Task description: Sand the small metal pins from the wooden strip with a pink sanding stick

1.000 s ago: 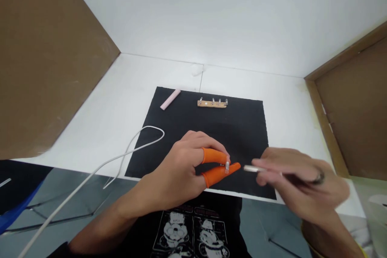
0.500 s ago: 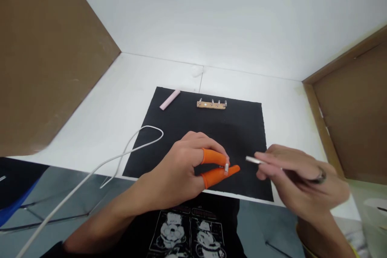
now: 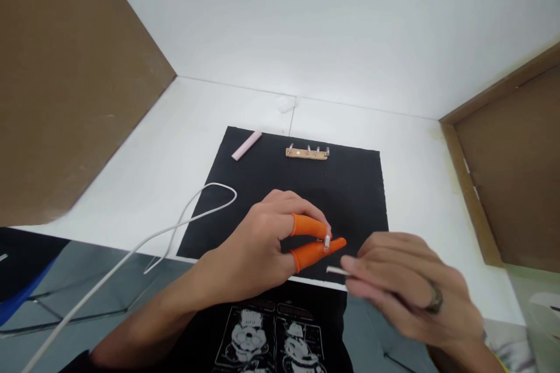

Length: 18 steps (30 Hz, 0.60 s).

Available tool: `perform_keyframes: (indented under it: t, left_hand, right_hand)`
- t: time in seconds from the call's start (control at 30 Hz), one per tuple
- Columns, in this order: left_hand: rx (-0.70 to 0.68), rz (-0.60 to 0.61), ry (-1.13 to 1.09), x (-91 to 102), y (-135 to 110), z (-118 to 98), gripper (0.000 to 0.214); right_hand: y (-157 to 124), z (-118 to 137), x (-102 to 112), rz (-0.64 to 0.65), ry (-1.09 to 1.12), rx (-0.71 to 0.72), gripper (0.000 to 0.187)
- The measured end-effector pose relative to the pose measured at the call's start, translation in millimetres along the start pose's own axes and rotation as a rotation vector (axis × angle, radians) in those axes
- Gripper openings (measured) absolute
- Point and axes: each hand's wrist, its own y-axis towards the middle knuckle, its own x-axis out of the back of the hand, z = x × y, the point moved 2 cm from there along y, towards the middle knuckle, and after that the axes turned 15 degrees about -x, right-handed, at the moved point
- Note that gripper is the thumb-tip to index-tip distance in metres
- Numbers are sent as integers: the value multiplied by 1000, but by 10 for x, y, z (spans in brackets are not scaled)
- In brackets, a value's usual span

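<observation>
My left hand [image 3: 271, 239] is over the black mat, with orange finger cots on the thumb and index finger. Pinched between those two fingertips is a small clear piece [image 3: 326, 242] with a shiny metal part beside it. Lower and to the right, my right hand [image 3: 406, 280], with a ring on one finger, grips a thin pale stick-like tool [image 3: 336, 270]. The tool's tip points left, just below the orange thumb and apart from the clear piece. Most of its shaft is hidden in the fingers.
On the black mat [image 3: 262, 186] lie a pale pink bar [image 3: 247, 145] and a wooden strip [image 3: 306, 154] with several small clear pieces standing on it. A white cable [image 3: 161, 232] loops across the left side. Brown panels [image 3: 65, 87] flank the white table.
My right hand has moved left and toward me, bringing the stick-like tool nearer my left thumb. My left hand keeps its pinch on the clear piece, almost unmoved.
</observation>
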Motion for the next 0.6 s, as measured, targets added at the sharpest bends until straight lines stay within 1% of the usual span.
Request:
perform_keyframes:
  t: [0.03, 0.07, 0.1, 0.13, 0.2, 0.23, 0.27, 0.3, 0.33, 0.4, 0.43, 0.47, 0.5, 0.53, 0.6]
  left_hand:
    - [-2, -2, -1, 0, 1, 3, 6]
    - [-2, -1, -1, 0, 2, 3, 5]
    - [-5, 3, 0, -1, 4, 2, 5]
    - [-5, 9, 0, -2, 6, -1, 5]
    - [-2, 15, 0, -5, 8, -5, 7]
    - [-2, 15, 0, -5, 7, -4, 7]
    - [-1, 15, 0, -6, 7, -1, 8]
    - [0, 16, 5, -6, 6, 6, 7]
    - [-1, 14, 11, -6, 5, 13, 7]
    - [-6, 3, 23, -6, 6, 32, 5]
    - [-8, -5, 25, -6, 7, 41, 4]
    - [-11, -10, 24, -6, 8, 48, 5]
    - [-13, -10, 23, -7, 8, 55, 5]
    - [-11, -7, 20, -7, 8, 61, 6]
    - [-3, 5, 22, -7, 7, 70, 8]
  right_hand:
    - [4, 16, -14, 33, -21, -3, 9]
    - [6, 10, -17, 32, -26, -2, 8]
    - [6, -17, -6, -4, -19, 6, 9]
    - [4, -62, 13, -56, -6, 15, 15]
    - [-7, -167, 59, -169, 1, 25, 33]
    - [-15, -204, 78, -219, -5, 22, 38]
    - [-24, -218, 87, -246, -8, 20, 39]
    - [-32, -206, 83, -228, -6, 23, 36]
    - [-40, -173, 67, -186, -8, 21, 28]
    - [-57, -77, 17, -72, -48, 20, 10]
    - [-65, -37, -7, -19, -80, 20, 6]
    - [-70, -16, -23, 11, -112, 17, 6]
    - [-73, -17, -24, 8, -127, 16, 6]
    - [-73, -39, -11, -25, -124, 24, 10]
    - [-71, -126, 39, -123, -101, 38, 28]
